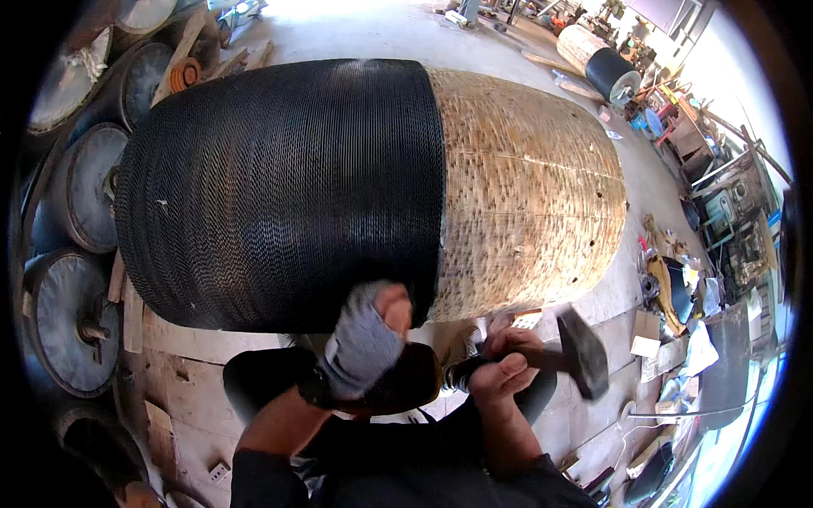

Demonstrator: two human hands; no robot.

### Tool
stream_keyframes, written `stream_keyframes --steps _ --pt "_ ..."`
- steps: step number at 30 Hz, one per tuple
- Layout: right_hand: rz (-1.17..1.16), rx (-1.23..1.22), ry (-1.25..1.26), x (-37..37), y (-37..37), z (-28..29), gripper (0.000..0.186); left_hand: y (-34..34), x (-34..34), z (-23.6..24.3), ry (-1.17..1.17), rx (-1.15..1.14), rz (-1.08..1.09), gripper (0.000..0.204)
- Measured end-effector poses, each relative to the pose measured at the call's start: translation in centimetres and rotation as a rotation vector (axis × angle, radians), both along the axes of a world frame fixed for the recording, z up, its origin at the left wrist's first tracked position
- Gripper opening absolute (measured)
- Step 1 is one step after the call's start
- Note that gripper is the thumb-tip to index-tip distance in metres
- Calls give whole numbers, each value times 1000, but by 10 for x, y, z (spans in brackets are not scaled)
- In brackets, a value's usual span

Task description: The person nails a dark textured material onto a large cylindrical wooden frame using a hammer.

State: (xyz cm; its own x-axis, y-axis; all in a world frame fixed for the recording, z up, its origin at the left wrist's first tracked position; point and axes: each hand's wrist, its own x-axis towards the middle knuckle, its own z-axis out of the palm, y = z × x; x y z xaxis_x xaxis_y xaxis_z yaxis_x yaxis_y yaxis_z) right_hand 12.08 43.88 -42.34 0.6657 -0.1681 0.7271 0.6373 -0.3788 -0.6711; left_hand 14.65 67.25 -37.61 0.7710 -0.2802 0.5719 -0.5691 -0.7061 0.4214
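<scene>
Head view: one large drum (377,195), lying on its side across the middle, in front of your knees; its left and larger part is wound in a black ridged covering (279,186), its right part a pale, pitted surface (533,182) with a few dark holes. One left hand (370,334), yours, in a grey glove with bare fingertips, at the drum's near underside just beside the covering's edge; its fingers are curled and blurred, and you cannot tell whether they pinch anything. One right hand (506,370), yours, clenched round the handle of a hammer (584,354), whose dark head points out to your right, below the pale part. Further items: drums with grey end discs (76,317) stacked at left; a smaller black-and-pale drum (611,74) at upper right.
</scene>
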Motion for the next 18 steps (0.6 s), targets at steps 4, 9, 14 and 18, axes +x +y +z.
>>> stream_keyframes --steps 4,9,14,18 --pt "-205 -545 538 16 30 40 16 33 51 20 -130 -157 113 47" --pt "-104 -161 336 -16 14 44 17 48 90 39 -565 146 183 55" --pt "-223 -521 529 13 23 41 21 46 95 36 -572 191 273 50" --pt "-70 -314 447 -9 20 46 16 43 92 43 -546 199 282 48"
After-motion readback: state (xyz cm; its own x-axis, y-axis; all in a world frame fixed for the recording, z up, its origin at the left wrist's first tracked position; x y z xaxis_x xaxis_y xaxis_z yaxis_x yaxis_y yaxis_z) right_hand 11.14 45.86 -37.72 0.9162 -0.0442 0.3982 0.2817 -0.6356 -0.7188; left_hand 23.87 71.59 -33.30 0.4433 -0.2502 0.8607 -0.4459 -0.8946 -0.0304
